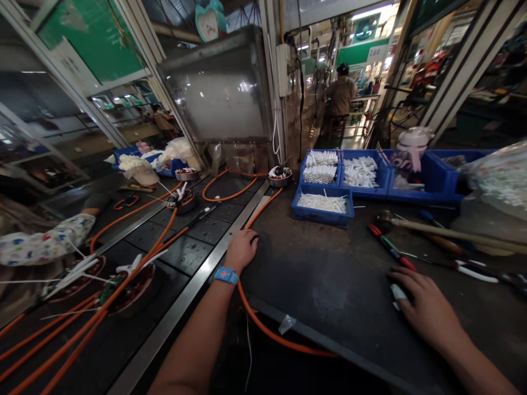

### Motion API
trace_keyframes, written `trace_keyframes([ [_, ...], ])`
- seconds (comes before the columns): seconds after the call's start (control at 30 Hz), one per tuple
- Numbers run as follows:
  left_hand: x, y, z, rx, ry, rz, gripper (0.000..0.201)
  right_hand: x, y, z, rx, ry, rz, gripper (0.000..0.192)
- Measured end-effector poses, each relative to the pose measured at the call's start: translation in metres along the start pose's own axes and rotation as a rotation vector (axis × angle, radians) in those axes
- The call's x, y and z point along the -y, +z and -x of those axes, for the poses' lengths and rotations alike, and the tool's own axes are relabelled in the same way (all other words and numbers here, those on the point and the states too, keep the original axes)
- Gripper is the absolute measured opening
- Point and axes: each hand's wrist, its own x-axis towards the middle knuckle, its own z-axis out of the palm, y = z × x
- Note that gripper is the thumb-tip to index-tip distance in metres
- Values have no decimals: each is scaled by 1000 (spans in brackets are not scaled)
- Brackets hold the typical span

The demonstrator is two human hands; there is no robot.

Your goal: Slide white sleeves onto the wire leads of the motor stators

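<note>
- Here, the dark, worn metal worktable [329, 274] is the largest thing; its surface is flat, matte and scratched.
- The long orange rubber hose [263, 329] is round and smooth; its long axis goes from the near table edge away toward the grey steel box [218, 88], passing under the left hand [242, 249].
- The left hand, with a blue wristband [226, 275], rests curled on this hose at the table edge.
- The right hand [426, 307] lies flat, well apart from the left, fingers loosely over a small white piece [398, 293], not clamped.
- The blue plastic tray [323, 206] holds thin white sticks.
</note>
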Motion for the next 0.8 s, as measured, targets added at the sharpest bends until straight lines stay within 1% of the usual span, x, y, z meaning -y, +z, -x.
trace_keyframes([
  [0.33, -1, -1, 0, 6, 6, -7, 19, -3, 2, 1, -1, -21, 15, 39],
  [0.8, -2, -2, 1, 2, 1, -8, 19, 0, -1, 0, -4, -3, -13, 37],
])
